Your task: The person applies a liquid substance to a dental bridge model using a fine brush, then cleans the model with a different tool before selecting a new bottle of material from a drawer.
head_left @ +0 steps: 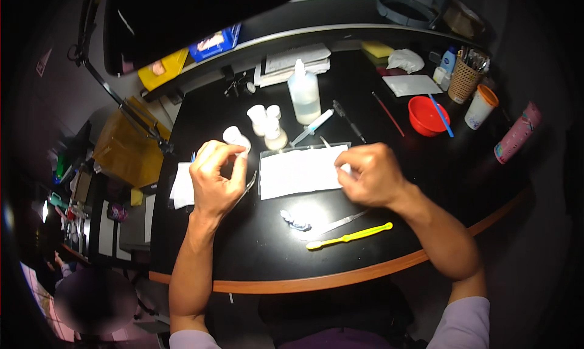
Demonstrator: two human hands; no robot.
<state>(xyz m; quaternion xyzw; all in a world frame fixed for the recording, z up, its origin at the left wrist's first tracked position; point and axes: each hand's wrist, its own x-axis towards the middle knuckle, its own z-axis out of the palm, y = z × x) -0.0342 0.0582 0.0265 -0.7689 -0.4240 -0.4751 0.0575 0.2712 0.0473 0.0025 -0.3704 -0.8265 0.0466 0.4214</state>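
My left hand is raised over the left of the black table, thumb and fingertips pinched together beside several small white bottles. What sits in that pinch is too small to make out. A thin curved metal tool shows just right of this hand. My right hand is closed, its fingertips at the right edge of a white paper sheet; whatever they hold is hidden. Nearer me lie a yellow toothbrush, a slim metal instrument and a small bluish-white lump.
Behind the paper stand a squeeze bottle and a syringe. To the right are a red bowl, a woven cup of tools, an orange-lidded jar and a pink cylinder. A lamp arm rises at left.
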